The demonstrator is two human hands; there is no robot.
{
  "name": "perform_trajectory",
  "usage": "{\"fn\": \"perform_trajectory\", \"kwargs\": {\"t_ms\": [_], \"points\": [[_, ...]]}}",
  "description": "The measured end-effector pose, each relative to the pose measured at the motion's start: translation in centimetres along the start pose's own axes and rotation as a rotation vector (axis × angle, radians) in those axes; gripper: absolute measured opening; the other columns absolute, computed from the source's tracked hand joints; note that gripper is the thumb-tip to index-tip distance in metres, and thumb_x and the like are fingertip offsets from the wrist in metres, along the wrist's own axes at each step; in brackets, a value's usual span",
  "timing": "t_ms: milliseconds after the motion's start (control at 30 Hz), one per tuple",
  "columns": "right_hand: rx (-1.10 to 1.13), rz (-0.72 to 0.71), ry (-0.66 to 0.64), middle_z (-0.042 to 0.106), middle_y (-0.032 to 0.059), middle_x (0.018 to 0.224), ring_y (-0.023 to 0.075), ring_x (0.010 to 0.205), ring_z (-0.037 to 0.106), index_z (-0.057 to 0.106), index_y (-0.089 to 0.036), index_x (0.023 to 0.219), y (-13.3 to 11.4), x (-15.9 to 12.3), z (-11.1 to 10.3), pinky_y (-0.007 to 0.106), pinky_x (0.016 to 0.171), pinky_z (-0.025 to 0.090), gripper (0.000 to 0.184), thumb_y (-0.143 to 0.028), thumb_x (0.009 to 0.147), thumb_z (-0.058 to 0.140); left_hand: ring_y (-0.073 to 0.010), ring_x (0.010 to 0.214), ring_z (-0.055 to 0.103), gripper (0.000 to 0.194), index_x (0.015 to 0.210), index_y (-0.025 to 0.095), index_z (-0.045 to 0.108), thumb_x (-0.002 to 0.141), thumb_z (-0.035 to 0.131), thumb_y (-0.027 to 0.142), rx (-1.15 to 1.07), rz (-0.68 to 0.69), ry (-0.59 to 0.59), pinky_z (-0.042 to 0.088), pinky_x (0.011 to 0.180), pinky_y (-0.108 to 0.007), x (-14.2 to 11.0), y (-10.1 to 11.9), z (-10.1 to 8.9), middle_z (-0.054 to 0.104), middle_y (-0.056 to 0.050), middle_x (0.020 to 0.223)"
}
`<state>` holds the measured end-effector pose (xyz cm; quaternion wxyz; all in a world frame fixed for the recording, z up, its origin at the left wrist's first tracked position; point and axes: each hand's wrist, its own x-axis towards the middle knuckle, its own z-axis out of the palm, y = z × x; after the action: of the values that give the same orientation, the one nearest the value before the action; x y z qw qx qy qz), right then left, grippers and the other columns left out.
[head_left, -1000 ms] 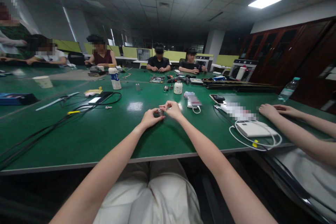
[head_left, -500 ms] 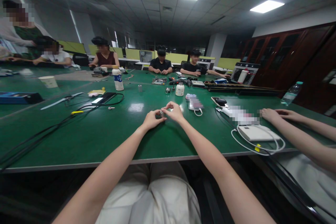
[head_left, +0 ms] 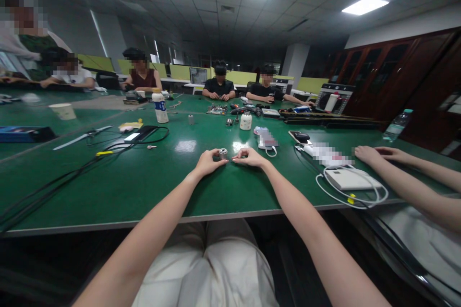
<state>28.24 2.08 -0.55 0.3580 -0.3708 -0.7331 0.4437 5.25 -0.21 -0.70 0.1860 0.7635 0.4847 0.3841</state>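
Note:
A small metal cylinder [head_left: 223, 154] with a round hole in its top stands upright on the green tabletop [head_left: 144, 192]. My left hand [head_left: 207, 164] is closed round it, thumb in front and fingers behind. Just to the right of the cylinder, apart from it, my right hand [head_left: 252, 157] is low over the table with thumb and fingertips pinched together. Whatever may be between those fingertips is too small to make out. Another grey metal cylinder [head_left: 190, 119] stands farther off on the table.
Beyond my hands are a white jar [head_left: 246, 121], a drink bottle [head_left: 160, 107] and several metal parts [head_left: 216, 110]. Black cables [head_left: 90, 165] lie at left. A white power bank [head_left: 353, 179] with looped cable is at right, near a neighbour's hands [head_left: 370, 154]. Co-workers sit across the table.
My right hand has come off the top of the metal cylinder and moved right and down to the table. The cylinder's top now shows. My left hand has stayed on it.

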Motion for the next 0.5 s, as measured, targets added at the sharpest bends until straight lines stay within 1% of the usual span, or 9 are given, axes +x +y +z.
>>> {"fn": "perform_trajectory", "kwargs": {"t_ms": [100,200,233,300,400,433,500], "points": [[0.025,-0.018,0.033,0.076,0.0072,0.082,0.0241,0.093,0.073,0.052,-0.02,0.064,-0.1,0.0,0.1,0.038,0.087,0.055,0.051,-0.052,0.049,0.089,-0.0284,0.098,0.071,0.048,0.11,0.018,0.071,0.069,0.077,0.042,-0.003,0.006,0.002,0.055,0.091,-0.039,0.0,-0.1,0.0,0.077,-0.01,0.104],[0.009,0.007,0.004,0.075,0.0062,0.077,0.025,0.088,0.074,0.05,-0.02,0.061,-0.2,-0.1,0.2,0.039,0.083,0.056,0.054,-0.05,0.044,0.091,-0.0287,0.097,0.072,0.048,0.109,0.018,0.072,0.069,0.078,0.043,-0.003,0.01,0.013,0.055,0.091,-0.039,0.0,-0.1,0.0,0.077,-0.01,0.103],[-0.003,0.005,0.019,0.075,0.0058,0.075,0.0255,0.087,0.074,0.049,-0.02,0.06,-0.2,-0.1,0.4,0.039,0.083,0.056,0.054,-0.05,0.044,0.091,-0.0287,0.097,0.072,0.048,0.109,0.018,0.072,0.068,0.078,0.043,-0.005,0.013,0.016,0.055,0.091,-0.039,0.0,-0.1,0.0,0.077,-0.01,0.103],[-0.005,-0.037,0.124,0.074,0.0059,0.074,0.0265,0.088,0.074,0.047,-0.021,0.06,-0.7,0.2,0.7,0.04,0.084,0.056,0.053,-0.05,0.047,0.09,-0.0285,0.096,0.072,0.048,0.109,0.019,0.072,0.068,0.078,0.044,-0.011,0.018,0.017,0.055,0.091,-0.04,0.0,-0.1,0.0,0.077,-0.009,0.102],[0.069,-0.157,0.325,0.075,0.0066,0.081,0.028,0.095,0.074,0.046,-0.023,0.065,-1.8,1.2,1.7,0.041,0.089,0.056,0.051,-0.053,0.056,0.086,-0.0283,0.096,0.072,0.049,0.11,0.019,0.072,0.068,0.078,0.044,-0.024,0.014,0.009,0.055,0.091,-0.039,0.0,0.1,0.0,0.078,-0.009,0.101],[0.1,-0.193,0.354,0.075,0.0066,0.082,0.0283,0.097,0.074,0.046,-0.023,0.066,-2.2,1.6,2.1,0.042,0.09,0.055,0.05,-0.055,0.059,0.084,-0.0282,0.096,0.072,0.049,0.11,0.019,0.072,0.068,0.078,0.044,-0.028,0.01,0.004,0.055,0.09,-0.039,-0.1,0.1,0.0,0.078,-0.009,0.102],[0.115,-0.235,0.36,0.075,0.0061,0.082,0.0288,0.098,0.074,0.045,-0.024,0.067,-2.9,2.3,3.2,0.042,0.091,0.056,0.049,-0.056,0.062,0.082,-0.0282,0.097,0.072,0.049,0.111,0.019,0.072,0.069,0.077,0.043,-0.026,0.003,-0.007,0.055,0.089,-0.038,-0.1,0.2,-0.1,0.078,-0.008,0.102]]}}
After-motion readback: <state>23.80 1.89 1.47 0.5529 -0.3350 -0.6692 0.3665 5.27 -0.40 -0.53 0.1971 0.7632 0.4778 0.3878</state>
